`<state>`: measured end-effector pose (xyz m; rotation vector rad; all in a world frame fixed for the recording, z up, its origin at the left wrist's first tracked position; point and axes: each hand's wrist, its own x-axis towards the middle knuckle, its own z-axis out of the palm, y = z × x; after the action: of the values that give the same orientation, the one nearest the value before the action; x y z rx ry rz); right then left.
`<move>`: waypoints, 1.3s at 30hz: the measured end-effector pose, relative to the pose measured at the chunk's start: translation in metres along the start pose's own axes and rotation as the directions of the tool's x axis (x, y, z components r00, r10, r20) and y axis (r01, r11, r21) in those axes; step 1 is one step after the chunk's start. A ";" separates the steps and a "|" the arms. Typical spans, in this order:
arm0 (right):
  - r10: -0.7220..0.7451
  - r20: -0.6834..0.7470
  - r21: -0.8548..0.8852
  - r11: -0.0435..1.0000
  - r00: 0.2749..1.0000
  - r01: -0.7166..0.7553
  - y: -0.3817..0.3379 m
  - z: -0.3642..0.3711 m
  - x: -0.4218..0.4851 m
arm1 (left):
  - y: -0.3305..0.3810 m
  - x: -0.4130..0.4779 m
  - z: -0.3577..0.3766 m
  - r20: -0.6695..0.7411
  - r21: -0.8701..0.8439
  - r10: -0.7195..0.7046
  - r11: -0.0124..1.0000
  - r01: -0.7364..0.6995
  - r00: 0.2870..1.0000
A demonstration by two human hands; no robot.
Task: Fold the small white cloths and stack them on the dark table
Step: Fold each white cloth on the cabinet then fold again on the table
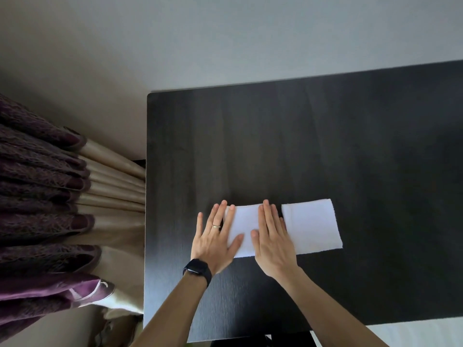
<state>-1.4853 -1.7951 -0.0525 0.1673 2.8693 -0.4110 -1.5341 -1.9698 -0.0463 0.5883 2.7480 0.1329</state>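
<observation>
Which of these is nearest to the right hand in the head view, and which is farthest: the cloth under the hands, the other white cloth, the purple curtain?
From the right hand:
1. Cloth under the hands: touching, the right hand lies flat on it.
2. Other white cloth: just to the right on the dark table.
3. Purple curtain: far left, beyond the table edge.

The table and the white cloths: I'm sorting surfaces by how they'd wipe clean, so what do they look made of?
The table looks like dark wood or wood-look laminate: faint lengthwise grain, a matte sheen. The cloth under the hands and the folded cloth beside it look like soft white terry or cotton, with thick rounded edges; the weave is too fine to tell.
</observation>
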 end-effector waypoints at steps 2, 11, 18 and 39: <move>0.010 0.014 0.018 1.000 1.000 -0.011 -0.002 -0.003 0.001 | 0.000 0.000 -0.003 0.010 -0.003 0.006 1.000 -0.006 1.000; 0.178 0.042 0.352 0.918 0.983 -0.181 0.014 -0.082 -0.054 | 0.037 -0.006 -0.056 0.034 0.020 0.026 0.999 -0.027 0.999; 0.470 -0.201 0.340 0.856 0.860 -0.389 0.144 -0.179 -0.182 | 0.208 0.002 -0.110 0.043 0.016 0.395 0.918 -0.396 0.918; 0.645 -0.726 0.532 0.305 -0.240 -0.790 0.480 -0.351 -0.838 | 0.976 -0.344 -0.164 -0.260 -0.002 0.965 -0.044 -0.999 -0.042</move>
<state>-0.6825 -1.3014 0.3579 2.8012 2.6531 0.3369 -0.9196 -1.2263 0.3635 2.5319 1.6307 0.8085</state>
